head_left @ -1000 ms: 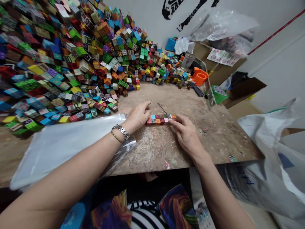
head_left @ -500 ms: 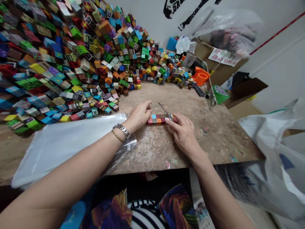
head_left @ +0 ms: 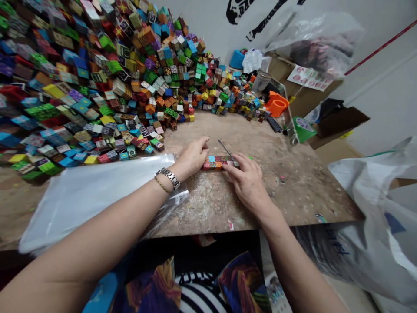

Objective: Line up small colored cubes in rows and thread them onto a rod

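On the wooden table lies a row of small patterned cubes (head_left: 215,162), red, orange, blue and brown, set side by side in two lines. My left hand (head_left: 194,156) is closed at the row's left end, its thumb against the cubes and its other fingers partly hidden. At the right end my right hand (head_left: 246,176) grips the row, thumb along the near side and fingers over the top. A thin dark rod (head_left: 224,148) slants from behind the row toward my right fingers; whether they touch it I cannot tell. A bit of green shows beyond those fingers.
A large heap of colourful cubes (head_left: 130,82) covers the table's left and back. Clear plastic bags (head_left: 97,187) lie under my left forearm. An orange holder (head_left: 276,104) and a green tape roll (head_left: 302,129) stand at the back right. White sacks (head_left: 374,187) hang beside the table's right edge.
My right thumb and fingers have shifted slightly left along the row, and green now shows past them. My left hand stays at the left end. The view has moved a little.
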Demonstrator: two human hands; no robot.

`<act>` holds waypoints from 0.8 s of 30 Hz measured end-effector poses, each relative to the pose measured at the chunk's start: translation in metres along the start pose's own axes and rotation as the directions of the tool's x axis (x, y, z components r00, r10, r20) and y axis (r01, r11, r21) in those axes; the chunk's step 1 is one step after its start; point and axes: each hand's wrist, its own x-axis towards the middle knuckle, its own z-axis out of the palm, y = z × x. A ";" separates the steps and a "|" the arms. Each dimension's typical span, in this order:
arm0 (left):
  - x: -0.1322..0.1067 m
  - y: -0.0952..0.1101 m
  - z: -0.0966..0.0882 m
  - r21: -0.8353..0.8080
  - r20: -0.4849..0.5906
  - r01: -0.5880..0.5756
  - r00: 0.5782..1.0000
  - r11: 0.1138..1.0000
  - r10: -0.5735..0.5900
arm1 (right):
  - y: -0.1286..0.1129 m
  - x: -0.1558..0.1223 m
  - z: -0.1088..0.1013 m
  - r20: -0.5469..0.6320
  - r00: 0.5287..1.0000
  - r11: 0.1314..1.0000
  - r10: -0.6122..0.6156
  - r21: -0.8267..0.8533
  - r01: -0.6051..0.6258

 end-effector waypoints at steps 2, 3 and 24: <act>0.000 0.000 0.000 -0.003 0.000 0.004 1.000 1.000 -0.004 | -0.001 0.000 0.000 0.002 1.000 1.000 -0.008 -0.003 0.008; 0.000 -0.001 0.000 -0.004 0.000 0.004 1.000 1.000 -0.004 | -0.001 0.000 0.000 0.001 1.000 1.000 -0.009 -0.001 0.009; 0.000 0.002 0.000 -0.007 -0.005 -0.002 1.000 1.000 0.002 | -0.015 0.011 0.004 0.008 0.997 0.997 -0.080 0.014 0.080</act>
